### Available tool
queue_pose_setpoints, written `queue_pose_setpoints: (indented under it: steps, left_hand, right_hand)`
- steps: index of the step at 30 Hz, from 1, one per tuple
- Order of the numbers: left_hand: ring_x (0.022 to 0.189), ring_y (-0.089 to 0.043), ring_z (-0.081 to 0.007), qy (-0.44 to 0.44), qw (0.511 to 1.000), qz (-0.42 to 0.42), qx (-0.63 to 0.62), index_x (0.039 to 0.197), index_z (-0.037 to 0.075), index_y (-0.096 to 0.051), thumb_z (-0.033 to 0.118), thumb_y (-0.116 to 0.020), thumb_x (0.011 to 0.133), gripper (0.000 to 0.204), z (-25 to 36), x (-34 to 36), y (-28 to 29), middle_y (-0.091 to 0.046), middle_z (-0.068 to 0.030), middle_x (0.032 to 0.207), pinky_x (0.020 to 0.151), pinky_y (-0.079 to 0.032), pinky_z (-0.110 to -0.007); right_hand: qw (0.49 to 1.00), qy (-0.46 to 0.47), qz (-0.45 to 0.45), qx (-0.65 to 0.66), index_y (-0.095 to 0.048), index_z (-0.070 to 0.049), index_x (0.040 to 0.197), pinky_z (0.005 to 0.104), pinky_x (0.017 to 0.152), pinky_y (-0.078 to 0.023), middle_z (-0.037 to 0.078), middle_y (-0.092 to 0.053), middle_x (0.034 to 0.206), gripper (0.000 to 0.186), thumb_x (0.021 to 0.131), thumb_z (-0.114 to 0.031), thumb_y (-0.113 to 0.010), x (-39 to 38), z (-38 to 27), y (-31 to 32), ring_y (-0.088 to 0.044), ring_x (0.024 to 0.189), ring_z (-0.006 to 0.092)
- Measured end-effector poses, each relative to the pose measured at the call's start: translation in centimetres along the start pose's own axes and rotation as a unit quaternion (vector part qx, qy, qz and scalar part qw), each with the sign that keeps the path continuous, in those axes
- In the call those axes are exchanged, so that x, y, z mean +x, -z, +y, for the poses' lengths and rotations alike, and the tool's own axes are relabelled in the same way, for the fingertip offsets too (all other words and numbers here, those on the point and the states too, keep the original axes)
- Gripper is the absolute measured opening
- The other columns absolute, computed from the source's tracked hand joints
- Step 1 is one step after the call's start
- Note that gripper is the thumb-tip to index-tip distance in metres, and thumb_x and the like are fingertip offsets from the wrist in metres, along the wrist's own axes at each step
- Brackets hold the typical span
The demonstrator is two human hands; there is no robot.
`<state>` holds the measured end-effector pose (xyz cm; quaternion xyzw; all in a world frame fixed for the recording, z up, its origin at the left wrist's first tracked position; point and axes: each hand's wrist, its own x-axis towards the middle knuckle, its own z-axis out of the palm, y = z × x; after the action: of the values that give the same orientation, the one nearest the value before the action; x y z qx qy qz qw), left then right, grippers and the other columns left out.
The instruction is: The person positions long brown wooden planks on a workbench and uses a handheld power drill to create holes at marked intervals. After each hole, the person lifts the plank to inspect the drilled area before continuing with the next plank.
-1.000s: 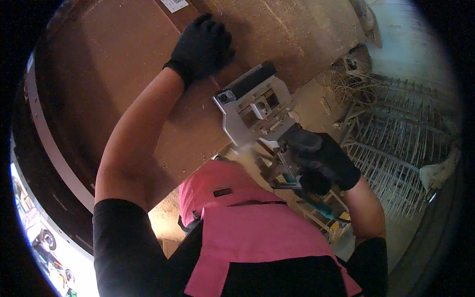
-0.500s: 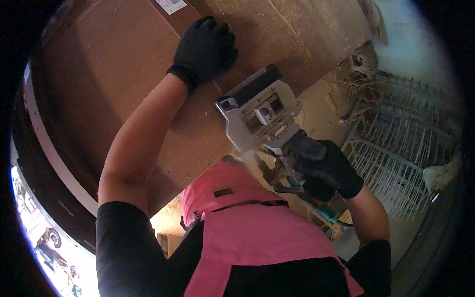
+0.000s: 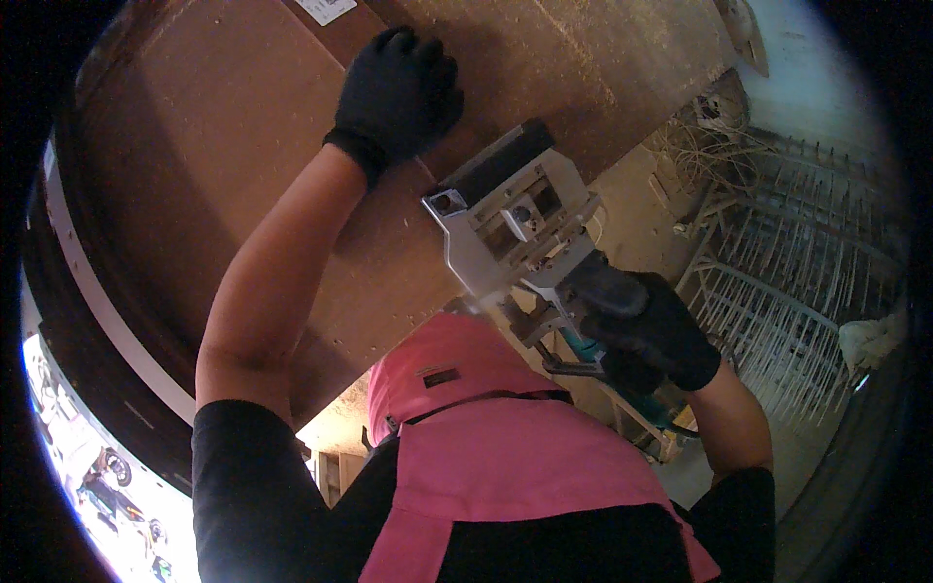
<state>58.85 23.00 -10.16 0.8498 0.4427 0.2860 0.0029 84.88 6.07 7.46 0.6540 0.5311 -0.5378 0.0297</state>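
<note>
My left hand, in a black glove, is on a brown wooden board, its fingers bent and close together; their tips are partly hidden. A narrower brown board with a white label runs under that hand. My right hand, also gloved in black, is wrapped round the dark handle of a hand-held power tool. The tool has a silver metal base frame, a black bar along its far edge and a teal body underneath. Its frame lies against the board edge, just right of my left wrist.
Sawdust lies on the board's far part. To the right stands a metal rack with many thin bars, beside a tangle of cords. My pink apron is close below the tool. Parked motorbikes show at lower left.
My left hand shifts very slightly to the left and up in the picture, mostly with the view. The tool stays at the board edge, my right hand still round its handle.
</note>
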Motion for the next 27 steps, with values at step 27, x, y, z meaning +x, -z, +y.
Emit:
queue_pose_setpoints:
  steps: [27]
  left_hand:
    - [0.092,-0.061,-0.0329,0.039,0.999,-0.001,-0.009,0.077,0.008,-0.07,0.031,-0.06,0.082,0.026,0.0,-3.8,-0.4,-0.065,-0.0132,0.088,0.089,-0.048,-0.043]
  right_hand:
    - [1.0,0.002,0.008,0.026,-0.061,-0.002,0.123,0.0324,0.097,-0.046,0.009,-0.065,0.119,0.042,0.083,-0.013,-0.07,-5.2,2.4,-3.3,-0.061,0.108,0.0199]
